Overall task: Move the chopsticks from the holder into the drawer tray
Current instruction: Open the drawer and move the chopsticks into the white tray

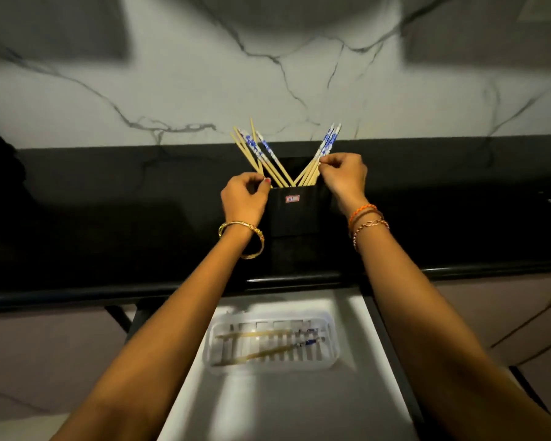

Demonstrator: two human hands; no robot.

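Lying nearest, in front of the holder (295,214) and below the black counter edge (172,289), the open white drawer (268,405) carries a clear tray (272,343) with a few chopsticks flat inside; bare drawer floor lies in front of the tray. Both forearms cross over the drawer's sides. Holder stands on the counter just behind that edge, with dark open surface to either side. Left hand (244,198) at the holder's left rim, fingers pinched narrow on the left fan of chopsticks (261,157). Right hand (344,176) at the right rim, fingertips closed on the right bundle (318,160). Behind the holder, a marble wall (204,90).
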